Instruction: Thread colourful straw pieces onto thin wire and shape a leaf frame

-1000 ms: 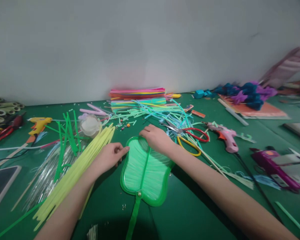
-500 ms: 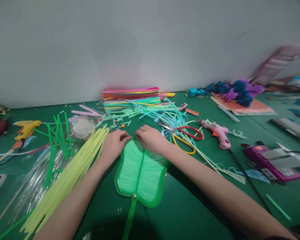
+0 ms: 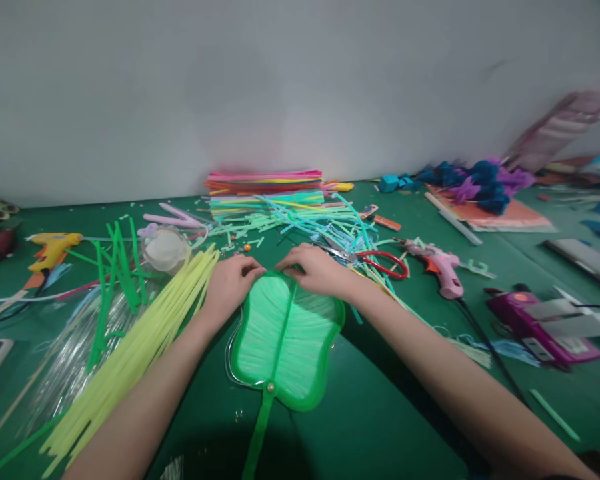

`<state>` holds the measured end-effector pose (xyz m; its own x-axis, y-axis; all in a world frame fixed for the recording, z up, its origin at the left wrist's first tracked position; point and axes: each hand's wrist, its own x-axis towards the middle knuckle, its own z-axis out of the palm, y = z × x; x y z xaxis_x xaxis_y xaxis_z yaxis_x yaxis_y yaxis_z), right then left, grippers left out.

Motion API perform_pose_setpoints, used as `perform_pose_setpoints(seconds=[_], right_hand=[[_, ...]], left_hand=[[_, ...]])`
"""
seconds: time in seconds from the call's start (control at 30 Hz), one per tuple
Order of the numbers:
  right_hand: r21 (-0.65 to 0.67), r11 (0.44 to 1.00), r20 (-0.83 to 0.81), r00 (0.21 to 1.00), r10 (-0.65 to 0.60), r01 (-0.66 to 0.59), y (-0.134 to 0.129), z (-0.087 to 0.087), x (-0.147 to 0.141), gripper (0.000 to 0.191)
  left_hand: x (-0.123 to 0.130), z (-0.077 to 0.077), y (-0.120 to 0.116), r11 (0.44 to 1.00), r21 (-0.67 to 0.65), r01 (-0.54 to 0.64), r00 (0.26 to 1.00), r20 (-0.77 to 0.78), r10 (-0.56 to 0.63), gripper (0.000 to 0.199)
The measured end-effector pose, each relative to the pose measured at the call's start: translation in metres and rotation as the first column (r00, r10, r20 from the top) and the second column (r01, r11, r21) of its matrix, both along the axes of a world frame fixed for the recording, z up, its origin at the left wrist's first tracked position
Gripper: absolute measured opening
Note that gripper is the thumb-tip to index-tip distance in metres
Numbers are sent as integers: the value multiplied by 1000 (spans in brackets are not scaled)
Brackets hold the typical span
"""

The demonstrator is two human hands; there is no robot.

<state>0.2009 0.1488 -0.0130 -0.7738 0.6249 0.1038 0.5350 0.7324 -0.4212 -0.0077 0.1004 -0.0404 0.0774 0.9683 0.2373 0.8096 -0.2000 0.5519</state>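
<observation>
A green leaf-shaped hand fan point(image 3: 265, 333) lies in front of me, with a fuzzy green rim and a central rib. At its base sits a pearl-like bead point(image 3: 271, 387), and a green handle point(image 3: 258, 433) runs down toward me. Along the left side a thin pale wire point(image 3: 229, 360) bows away from the rim. My left hand point(image 3: 230, 283) is closed in a pinch at the upper left of the fan's top edge. Just to the right, my right hand point(image 3: 314, 270) pinches the same edge near the rib. Both sets of fingertips partly hide what they grip.
Yellow-green pipe cleaners point(image 3: 145, 347) lie beside my left forearm. Scissors point(image 3: 380, 261) and a pink glue gun point(image 3: 445, 270) are to the right, a yellow glue gun point(image 3: 53, 250) far left. Colored pipe cleaners point(image 3: 265, 187) are stacked by the wall point(image 3: 300, 87).
My right hand has shifted slightly right and up along the fan's top edge. The wire now stands farther out from the left rim, and the fan's right lobe shows more.
</observation>
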Motion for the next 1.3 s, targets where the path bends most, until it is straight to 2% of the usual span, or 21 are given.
perform_pose_setpoints(seconds=[0.1, 0.17, 0.33, 0.53, 0.77, 0.9, 1.07, 1.3], right_hand=[[-174, 983, -52, 996, -72, 62, 5, 3, 7, 31], [-216, 974, -75, 993, -86, 68, 7, 3, 9, 33], [-146, 989, -57, 998, -40, 31, 7, 3, 10, 33], [-105, 993, -15, 998, -56, 54, 8, 3, 10, 16], [-39, 995, 49, 995, -85, 87, 5, 9, 11, 13], [-41, 991, 103, 987, -123, 127, 1, 11, 10, 13], [-20, 981, 123, 974, -189, 192, -4, 11, 7, 12], [-14, 971, 166, 958, -235, 240, -9, 16, 3, 11]], left_hand=[[1, 2, -1, 1000, 2, -3, 1000, 13, 3, 19], [1, 3, -1, 1000, 0, -3, 1000, 16, 3, 18], [2, 4, -1, 1000, -11, 3, 1000, 6, -3, 18], [2, 6, 1, 1000, -31, 3, 1000, 3, -3, 18], [1, 9, 2, 996, -85, 25, 999, 32, -22, 19], [-1, 13, 3, 988, -154, 25, 999, 47, -18, 21], [-14, 28, 3, 956, -290, 38, 999, 18, -34, 26], [-31, 41, -3, 847, -531, 0, 999, -29, -18, 34]])
